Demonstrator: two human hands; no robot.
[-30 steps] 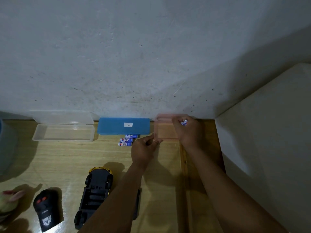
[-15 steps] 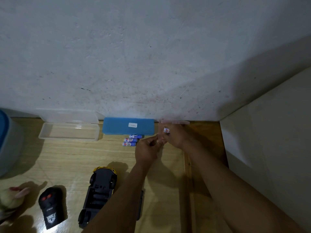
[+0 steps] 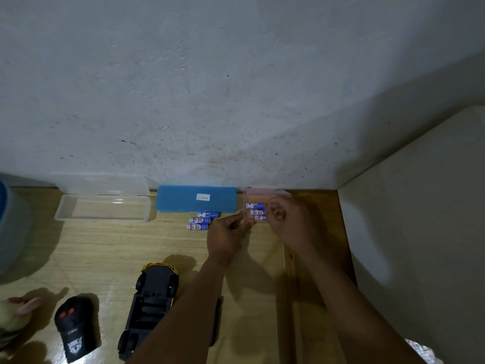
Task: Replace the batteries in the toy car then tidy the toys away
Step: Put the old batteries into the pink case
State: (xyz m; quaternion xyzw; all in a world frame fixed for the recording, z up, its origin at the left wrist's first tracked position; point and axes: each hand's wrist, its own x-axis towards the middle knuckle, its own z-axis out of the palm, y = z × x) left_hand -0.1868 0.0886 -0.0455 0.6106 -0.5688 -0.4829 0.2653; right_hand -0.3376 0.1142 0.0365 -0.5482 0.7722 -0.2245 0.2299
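- At the far left edge we see part of a blue-lidded tub [image 3: 8, 232]; below it, in the lower left corner, sits a plush toy [image 3: 13, 316]; just beside that a black remote control [image 3: 74, 329] lies on the wooden surface [image 3: 105, 253].
- Middle left, an open clear case [image 3: 102, 208] lies along the wall [image 3: 236, 88]; its lid leans back against the wall.
- Lower centre, the toy car [image 3: 152, 303] lies underside up, yellow nose towards the wall, well apart from both hands; a flat black piece [image 3: 216, 321] shows from under the left forearm, too hidden for us to name.
- Centre, a closed blue case [image 3: 196, 199] sits against the wall; just in front of it three loose batteries [image 3: 200, 220] lie side by side.
- The left hand [image 3: 225, 237] has its fingers curled; the tips pinch the near left corner of the pink case [image 3: 258, 194].
- Through that translucent case we see three further batteries [image 3: 257, 212] in a row.
- The right hand [image 3: 291, 224] is curled at those batteries' right ends; whether it grips them or the case we cannot tell.
- At the right stands a pale cabinet side [image 3: 420, 232].
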